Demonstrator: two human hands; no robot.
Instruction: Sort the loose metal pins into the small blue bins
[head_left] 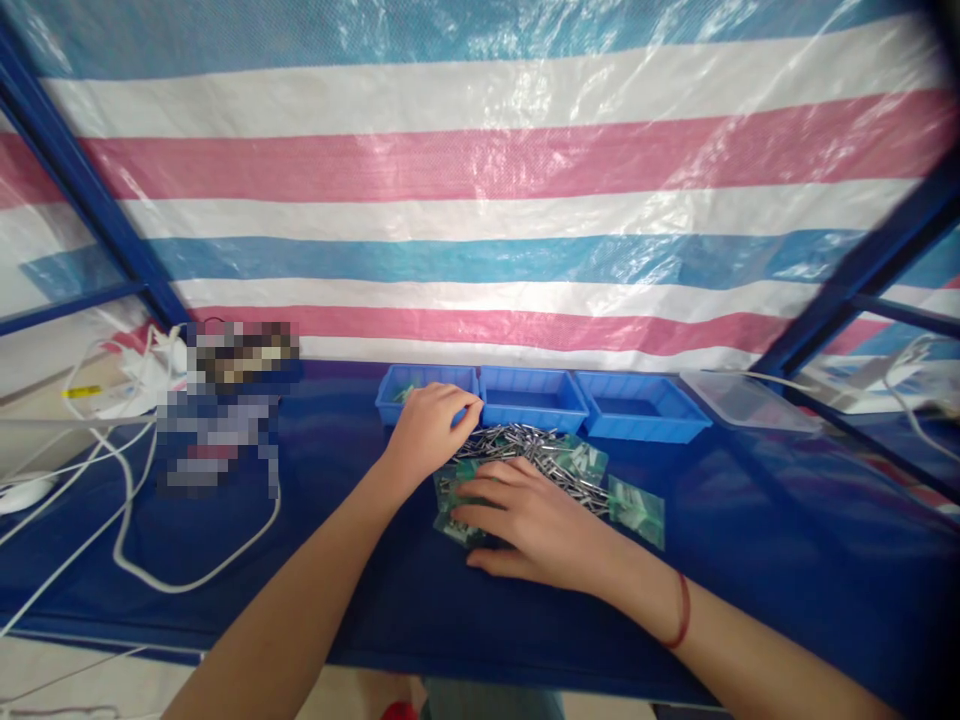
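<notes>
So your left hand is at the near side of the leftmost blue plastic bin, fingers curled inward. From up here I can't tell if they're pinching anything. There's a bit of green plastic packaging sitting in that bin, just past your knuckles.

Your right hand is palm down with the fingers spread and the thumb held apart from the rest. It's over a clear, green-tinted plastic bag at the left front of the loose heap of thin silver metal rods. The heap lies on the glossy dark blue table, right in front of the bins and partly hidden by that hand.

Two more green-tinted bags: one at the back right of the heap, one at its right end. The middle blue plastic bin and right blue plastic bin line up beside the first. You've got a red band on your right wrist, and white cables loop across the table off to your left.
</notes>
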